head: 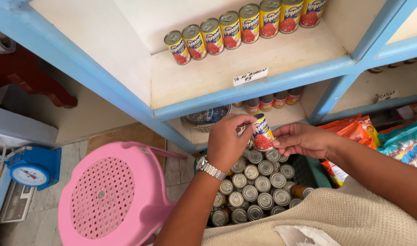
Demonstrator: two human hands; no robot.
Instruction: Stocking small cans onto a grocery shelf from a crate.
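Both hands hold 1 can [262,134] above the crate [315,175] of cans [258,187], left hand [226,141] wrapped round its side, right hand [299,139] pinching the lower rim; judged rigid, fairly heavy, smooth-labelled, best gripped round the body.

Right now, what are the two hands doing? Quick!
Left hand: closed around a yellow-labelled can, holding it above the crate of cans.
Right hand: fingers pinched on the same can's side.

Yellow-red labelled cans [245,23] on top shelf; white price tag [250,76] on shelf edge; orange snack packets [354,130] right.
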